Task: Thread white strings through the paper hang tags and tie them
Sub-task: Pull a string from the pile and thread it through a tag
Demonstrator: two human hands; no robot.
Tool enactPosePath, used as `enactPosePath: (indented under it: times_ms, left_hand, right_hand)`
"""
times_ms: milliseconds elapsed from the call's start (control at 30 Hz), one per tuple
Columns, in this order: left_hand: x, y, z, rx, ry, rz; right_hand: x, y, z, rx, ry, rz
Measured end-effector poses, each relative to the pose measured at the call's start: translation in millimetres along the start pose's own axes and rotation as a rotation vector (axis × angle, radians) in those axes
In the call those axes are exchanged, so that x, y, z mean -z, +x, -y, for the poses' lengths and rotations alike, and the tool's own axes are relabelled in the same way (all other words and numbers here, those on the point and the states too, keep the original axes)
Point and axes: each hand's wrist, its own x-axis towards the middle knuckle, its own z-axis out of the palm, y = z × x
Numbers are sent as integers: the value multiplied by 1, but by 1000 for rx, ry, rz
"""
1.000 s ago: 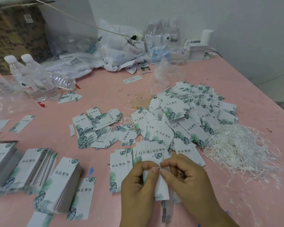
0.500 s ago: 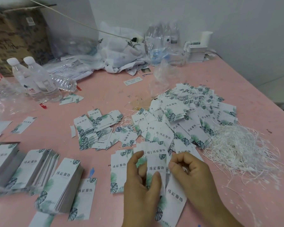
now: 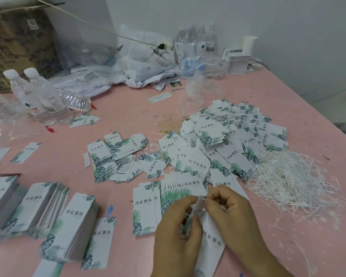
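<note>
So a hang tag (image 3: 212, 242) is being held up near the front edge of the pink table (image 3: 128, 108), just in front of a fanned row of flat tags (image 3: 148, 204). It's being pinched by the left hand (image 3: 176, 234), with the thumb laid along its left edge, while its top end is being gripped by the curled fingers of the right hand (image 3: 231, 210), so both hands are clamped on the same tag and are pretty much touching each other. Whether a string is already being fed through the hole can't be told, that part is being covered by the fingers. The loose white strings (image 3: 292, 180) are being kept in a messy heap on the right, just beside the right hand, and right behind them a big pile of tags with strings on them (image 3: 228, 140) is being built up across the middle of the table. A smaller scatter of tags (image 3: 116, 156) is lying to the left of that. Neat stacks of unstrung tags (image 3: 74, 224) are being stored at the front left, well apart from the hands. Further back on the left, two capped water bottles (image 3: 38, 96) are being stood upright with another one lying on its side next to them, and crumpled plastic bags (image 3: 144, 62) are being piled against the wall
</note>
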Motion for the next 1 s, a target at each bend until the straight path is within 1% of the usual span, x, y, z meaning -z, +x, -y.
enactPosePath:
  times_ms: [167,200,267,333,400,467,633,833,933,1000]
  left_hand:
    - [3,0,-5,27,-118,70]
    - [4,0,-4,45,-180,85]
    - [5,3,-4,140,-400,104]
    - [6,6,-3,234,-577,72]
    - [6,9,-1,316,-687,31]
    - [6,12,0,378,-775,30]
    - [6,16,-2,457,-842,52]
    - [5,17,1,479,-824,64]
    - [5,16,4,479,-789,103]
    - [3,14,4,490,-820,96]
  right_hand:
    - [0,1,3,4,11,4]
    - [1,2,3,3,21,13]
    - [3,3,4,-8,42,53]
    - [5,3,4,-20,64,113]
    - [6,3,6,-30,97,140]
    - [7,4,7,-34,124,147]
    - [7,4,7,-41,112,187]
    - [8,4,5,-8,120,239]
    - [8,2,4,3,123,273]
    - [8,3,2,-23,175,294]
